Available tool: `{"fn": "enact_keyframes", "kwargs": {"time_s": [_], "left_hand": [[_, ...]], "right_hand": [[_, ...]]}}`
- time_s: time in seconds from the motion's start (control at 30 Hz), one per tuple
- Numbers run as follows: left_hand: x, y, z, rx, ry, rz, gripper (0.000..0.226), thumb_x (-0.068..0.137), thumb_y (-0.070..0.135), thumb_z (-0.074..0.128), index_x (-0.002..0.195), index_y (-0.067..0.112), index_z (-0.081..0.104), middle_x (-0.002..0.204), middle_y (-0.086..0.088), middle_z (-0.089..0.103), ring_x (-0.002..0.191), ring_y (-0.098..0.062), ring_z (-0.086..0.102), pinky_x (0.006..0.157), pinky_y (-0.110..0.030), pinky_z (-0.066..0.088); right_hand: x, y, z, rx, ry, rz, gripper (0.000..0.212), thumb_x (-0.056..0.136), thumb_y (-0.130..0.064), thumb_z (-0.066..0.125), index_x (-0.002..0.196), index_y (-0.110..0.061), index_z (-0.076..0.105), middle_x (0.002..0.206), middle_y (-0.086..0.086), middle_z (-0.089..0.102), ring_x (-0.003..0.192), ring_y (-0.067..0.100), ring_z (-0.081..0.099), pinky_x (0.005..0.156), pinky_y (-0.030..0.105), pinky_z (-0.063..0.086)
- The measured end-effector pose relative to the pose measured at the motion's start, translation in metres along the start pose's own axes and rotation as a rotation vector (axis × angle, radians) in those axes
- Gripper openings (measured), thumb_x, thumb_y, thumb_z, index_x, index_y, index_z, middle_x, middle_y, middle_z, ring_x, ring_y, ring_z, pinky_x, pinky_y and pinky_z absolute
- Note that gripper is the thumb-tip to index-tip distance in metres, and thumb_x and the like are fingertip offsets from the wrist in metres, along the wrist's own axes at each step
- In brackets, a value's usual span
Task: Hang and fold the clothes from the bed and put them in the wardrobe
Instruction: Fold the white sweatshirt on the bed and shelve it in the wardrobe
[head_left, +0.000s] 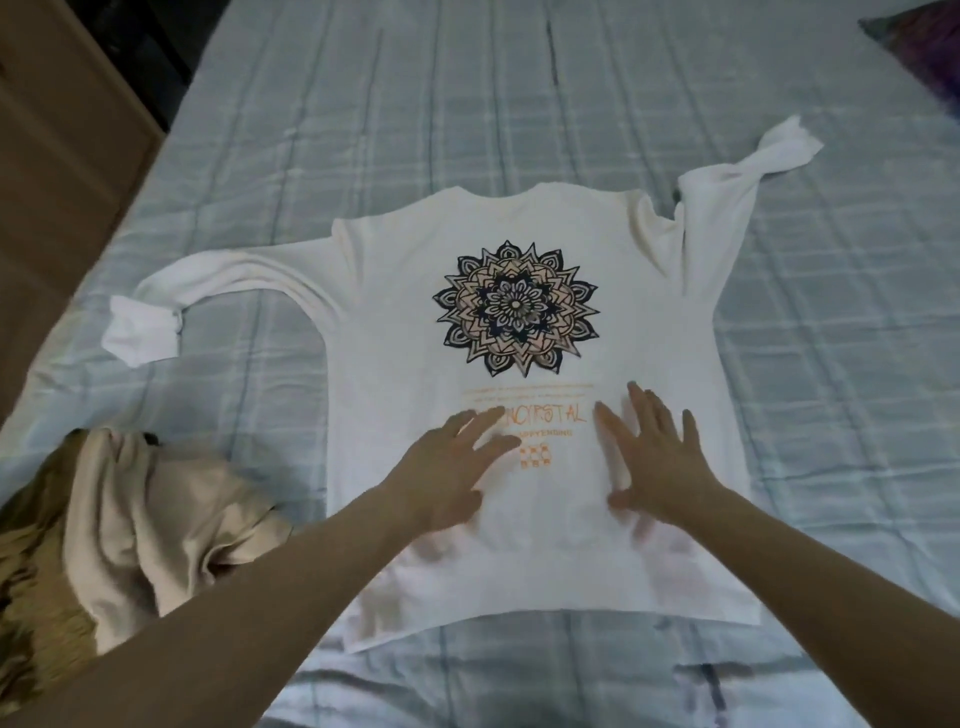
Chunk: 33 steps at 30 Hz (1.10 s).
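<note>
Running from the left edge: a brown wooden furniture panel (57, 156) stands beside the bed; below it, at the lower left, a heap of crumpled beige and olive-brown garments (140, 519) lies on the pale blue checked quilted bedspread (415, 104). Next, a white long-sleeved cotton shirt (649, 322) is spread flat on the bedspread, collar away from the viewer and hem nearest. Its left-side sleeve (208, 291) stretches outward, the cuff (137, 332) turned over at the end. At the centre of the shirt sits a dark blue and tan mandala print (516, 307), with orange lettering (530, 410) beneath it, partly covered by fingers. The left hand (449, 467) rests palm down on the shirt below the print, fingers straight and spread, holding nothing. The right hand (657, 457) lies just beside it, likewise flat on the cloth with fingers fanned wide, holding nothing. Both bare forearms reach in from the bottom edge. Further right, the other sleeve (727, 208) bends upward, its cuff twisted at the far end. At the upper right corner, a dark purple patterned cloth (919, 47) lies on the bedspread, only partly in view.
</note>
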<state>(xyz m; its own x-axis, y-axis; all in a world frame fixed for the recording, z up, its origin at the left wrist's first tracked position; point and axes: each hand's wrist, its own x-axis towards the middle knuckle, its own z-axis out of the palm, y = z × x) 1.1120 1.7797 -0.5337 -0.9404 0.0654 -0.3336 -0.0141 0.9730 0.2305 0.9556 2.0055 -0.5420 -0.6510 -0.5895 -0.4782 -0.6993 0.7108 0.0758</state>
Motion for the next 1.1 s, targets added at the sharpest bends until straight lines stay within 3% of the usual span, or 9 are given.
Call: {"fn": "enact_keyframes", "kwargs": {"time_s": [0.1, 0.23, 0.33, 0.47, 0.6, 0.77, 0.9, 0.97, 1.1], "left_hand": [[0.041, 0.004, -0.010, 0.008, -0.197, -0.179, 0.056, 0.092, 0.065, 0.038, 0.137, 0.033, 0.043, 0.135, 0.003, 0.047, 0.119, -0.022, 0.048, 0.092, -0.038, 0.045], [0.106, 0.013, -0.036, 0.047, -0.071, -0.224, 0.047, 0.098, 0.057, 0.027, 0.096, 0.023, 0.060, 0.100, 0.003, 0.061, 0.097, -0.021, 0.060, 0.072, -0.031, 0.041], [0.166, 0.017, -0.049, -0.006, 0.139, -0.157, 0.031, 0.099, 0.041, 0.036, 0.103, 0.019, 0.058, 0.104, 0.003, 0.056, 0.100, -0.020, 0.053, 0.073, -0.034, 0.048], [0.242, 0.030, -0.060, -0.030, 0.197, -0.099, 0.030, 0.092, 0.032, 0.048, 0.117, 0.016, 0.054, 0.129, -0.003, 0.049, 0.116, -0.026, 0.047, 0.083, -0.042, 0.051], [0.313, 0.040, -0.070, -0.104, 0.286, -0.026, 0.040, 0.085, 0.028, 0.055, 0.122, 0.013, 0.055, 0.145, -0.009, 0.042, 0.125, -0.032, 0.044, 0.088, -0.044, 0.047], [0.396, 0.042, -0.073, -0.128, 0.351, -0.212, 0.060, 0.082, 0.042, 0.039, 0.135, 0.016, 0.047, 0.152, -0.007, 0.036, 0.139, -0.033, 0.033, 0.110, -0.049, 0.031], [0.425, 0.038, -0.053, -0.036, 0.322, -0.343, 0.068, 0.085, 0.053, 0.030, 0.149, 0.030, 0.030, 0.158, 0.002, 0.023, 0.149, -0.030, 0.008, 0.115, -0.062, 0.004], [0.425, 0.039, -0.043, -0.004, 0.356, -0.365, 0.066, 0.087, 0.052, 0.031, 0.149, 0.029, 0.031, 0.158, -0.001, 0.025, 0.150, -0.030, 0.008, 0.114, -0.065, 0.007], [0.425, 0.039, -0.042, -0.013, 0.355, -0.345, 0.065, 0.087, 0.049, 0.034, 0.148, 0.027, 0.034, 0.157, -0.004, 0.028, 0.150, -0.031, 0.008, 0.114, -0.066, 0.010]], "right_hand": [[0.021, 0.023, -0.005, 0.052, -0.113, -0.056, 0.124, 0.065, -0.065, 0.073, 0.153, -0.031, -0.008, 0.159, 0.012, -0.003, 0.145, 0.032, 0.007, 0.111, 0.051, 0.027], [0.056, 0.066, -0.029, 0.181, -0.008, -0.240, 0.079, 0.081, -0.061, 0.058, 0.144, -0.026, 0.026, 0.133, 0.005, 0.035, 0.125, 0.026, 0.039, 0.092, 0.038, 0.043], [0.100, 0.113, -0.046, 0.163, 0.164, -0.215, 0.078, 0.088, -0.054, 0.054, 0.152, -0.022, 0.022, 0.159, 0.013, 0.011, 0.144, 0.032, 0.018, 0.110, 0.044, 0.028], [0.150, 0.171, -0.063, 0.149, 0.095, -0.117, 0.081, 0.094, -0.054, 0.043, 0.155, -0.025, -0.003, 0.162, 0.004, -0.014, 0.150, 0.022, -0.001, 0.119, 0.043, 0.012], [0.190, 0.209, -0.076, 0.364, 0.015, -0.037, 0.076, 0.096, -0.043, 0.045, 0.154, -0.024, -0.001, 0.162, 0.004, -0.002, 0.145, 0.027, 0.020, 0.111, 0.045, 0.030], [0.239, 0.242, -0.089, 0.567, 0.150, 0.096, 0.066, 0.098, -0.033, 0.043, 0.155, -0.021, 0.010, 0.158, 0.012, 0.012, 0.132, 0.037, 0.041, 0.104, 0.042, 0.038], [0.276, 0.276, -0.102, 0.593, 0.240, 0.166, 0.038, 0.098, -0.024, 0.039, 0.133, -0.010, 0.042, 0.122, 0.017, 0.052, 0.108, 0.037, 0.055, 0.083, 0.038, 0.041], [0.296, 0.292, -0.110, 0.645, 0.271, 0.234, 0.037, 0.097, -0.022, 0.040, 0.132, -0.013, 0.040, 0.113, 0.018, 0.058, 0.102, 0.037, 0.058, 0.078, 0.038, 0.042], [0.339, 0.325, -0.124, 0.737, 0.315, 0.405, 0.060, 0.099, -0.029, 0.038, 0.153, -0.025, 0.012, 0.128, 0.015, 0.054, 0.110, 0.034, 0.057, 0.087, 0.038, 0.041]]}}
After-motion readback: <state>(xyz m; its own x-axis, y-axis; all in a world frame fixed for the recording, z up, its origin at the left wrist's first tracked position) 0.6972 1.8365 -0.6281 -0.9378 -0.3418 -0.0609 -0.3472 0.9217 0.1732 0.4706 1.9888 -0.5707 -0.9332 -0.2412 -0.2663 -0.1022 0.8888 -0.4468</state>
